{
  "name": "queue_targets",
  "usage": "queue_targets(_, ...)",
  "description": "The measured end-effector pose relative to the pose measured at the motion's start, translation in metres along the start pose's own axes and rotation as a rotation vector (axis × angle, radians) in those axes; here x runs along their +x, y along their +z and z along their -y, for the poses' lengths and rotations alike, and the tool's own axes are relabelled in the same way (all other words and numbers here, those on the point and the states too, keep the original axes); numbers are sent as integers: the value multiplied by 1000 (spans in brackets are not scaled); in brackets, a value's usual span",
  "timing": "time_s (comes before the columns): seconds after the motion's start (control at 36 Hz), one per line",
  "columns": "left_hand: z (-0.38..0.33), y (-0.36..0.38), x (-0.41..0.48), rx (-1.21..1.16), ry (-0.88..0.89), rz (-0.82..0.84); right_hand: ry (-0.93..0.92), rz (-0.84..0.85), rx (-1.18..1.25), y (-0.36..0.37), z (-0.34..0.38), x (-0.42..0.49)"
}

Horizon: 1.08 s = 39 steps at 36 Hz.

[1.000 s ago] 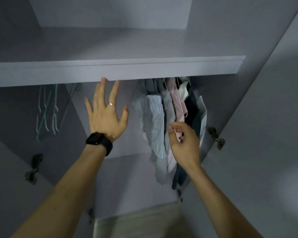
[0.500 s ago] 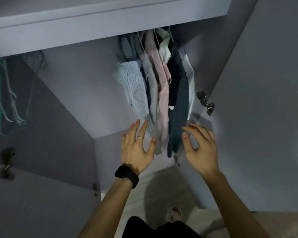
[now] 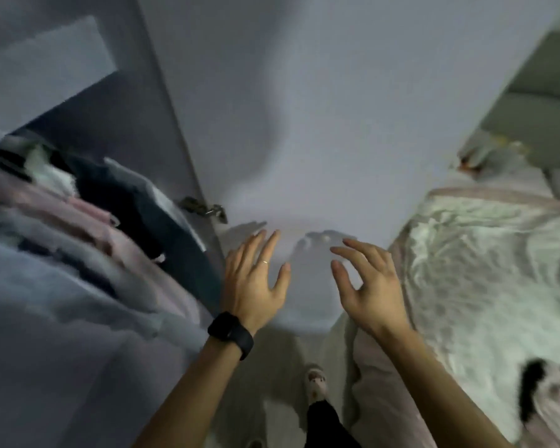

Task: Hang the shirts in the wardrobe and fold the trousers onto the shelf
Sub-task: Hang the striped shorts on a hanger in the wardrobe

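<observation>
both my hands are empty: left hand (image 3: 253,286) flat with fingers spread, right hand (image 3: 369,292) loosely curled round nothing, both just in front of the door (image 3: 304,124). the shirts (image 3: 94,227) hang bunched on my left; i can't make out any trousers (the view is blurred). 1 risk, i think: turning to the bed (image 3: 482,270) on my right, i could bump the door or nip a finger at its hinge (image 3: 204,208). pushing another shirt into that crowd might drag 1 down.
</observation>
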<state>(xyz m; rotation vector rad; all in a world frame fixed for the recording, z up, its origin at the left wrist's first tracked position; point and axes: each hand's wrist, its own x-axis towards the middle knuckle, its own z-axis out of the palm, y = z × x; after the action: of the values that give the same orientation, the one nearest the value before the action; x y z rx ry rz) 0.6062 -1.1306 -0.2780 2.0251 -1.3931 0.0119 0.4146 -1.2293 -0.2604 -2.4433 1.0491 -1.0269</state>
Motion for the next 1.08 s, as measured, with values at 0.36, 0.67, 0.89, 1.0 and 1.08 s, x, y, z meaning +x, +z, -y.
queue_targets(0.36, -198, 107, -24, -319, 553, 425, 682, -346, -389, -175, -64, -171)
queue_targets(0.67, -356, 205, -81, -311, 764, 721, 971, -446, -484, -274, -132, -293)
queue_targets(0.89, -424, 272, -93, -187, 805, 842, 1108, -392, -435, -316, -192, -337)
queue_targets(1.0, -442, 306, -87, -123, 809, 859, 1162, -359, -411, -322, -223, -345)
queue_targets(1.08, -446, 333, -80, -77, 800, 870, 1214, -294, -354, -321, -251, -343)
